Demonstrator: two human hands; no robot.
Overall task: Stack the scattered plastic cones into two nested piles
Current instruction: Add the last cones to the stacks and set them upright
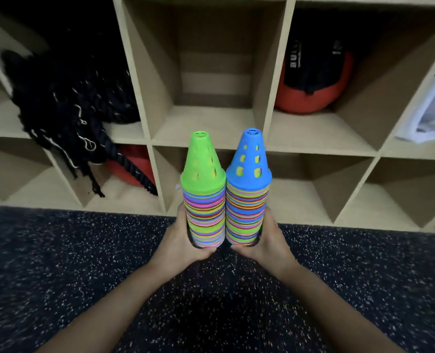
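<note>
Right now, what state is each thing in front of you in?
Green-topped pile, nested, upright, gripped near its base by the left hand.
Blue-topped pile, nested, upright, touching the green one, gripped near its base by the right hand.
Black rope, bundled in a shelf compartment, ends hanging out.
Red and black ball, resting in a compartment.
White cloth, crumpled on a shelf.

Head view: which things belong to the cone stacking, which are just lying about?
Job: green-topped cone pile, gripped by the left hand; blue-topped cone pile, gripped by the right hand.
Lying about: black rope, red-and-black ball, second red ball behind the rope, white cloth, all in the shelf unit.
</note>
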